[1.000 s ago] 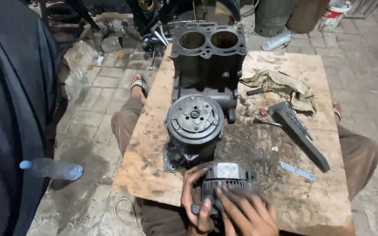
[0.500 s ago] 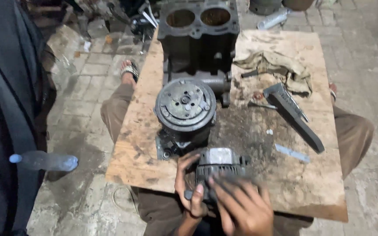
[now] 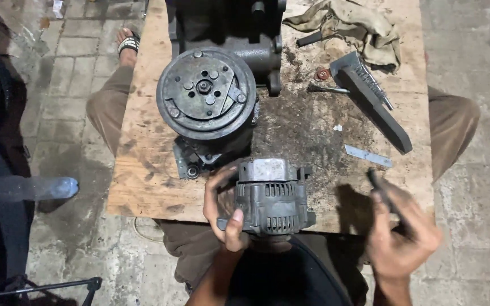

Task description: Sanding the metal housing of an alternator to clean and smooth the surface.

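Head view: left hand (image 3: 222,211) grips alternator (image 3: 273,198), judged heavy, rigid; hold its ribbed casing; right hand (image 3: 401,238) clasps a thin dark tool (image 3: 382,190)

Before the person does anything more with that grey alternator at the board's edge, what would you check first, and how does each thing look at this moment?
1. Alternator gripped: ok, the left hand wraps its side, thumb on the front.
2. Alternator fully supported: not ok, it sits at the near edge of the wooden board, partly over the lap.
3. Tool in hand: ok, the right hand holds a dark slim tool; its kind, cannot tell.
4. Room to work: ok, the compressor stands just behind, apart from the alternator.
5. Loose bits out of the way: ok, the metal strip and dark wedge lie off to the right.
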